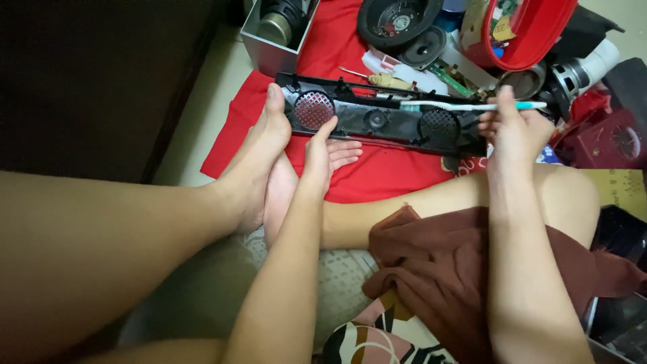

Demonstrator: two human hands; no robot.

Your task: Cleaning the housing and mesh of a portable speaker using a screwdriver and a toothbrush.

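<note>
A bare foot [259,145] rests on the red cloth [350,168], its toes against the left end of a long black speaker panel [377,121]. Just beside it, the left hand [320,152] grips the panel's lower edge near the red mesh grille [314,110]. Further right, the right hand [512,131] is closed around a toothbrush [472,106], which lies across the panel's top right. Behind sit a grey box [273,47], a loose speaker cone [397,20] and a red tub [532,34].

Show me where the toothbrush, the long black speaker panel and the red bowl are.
toothbrush [472,106]: head view, middle of its handle.
long black speaker panel [404,125]: head view, centre section.
red bowl [539,34]: head view, outer wall.
</note>
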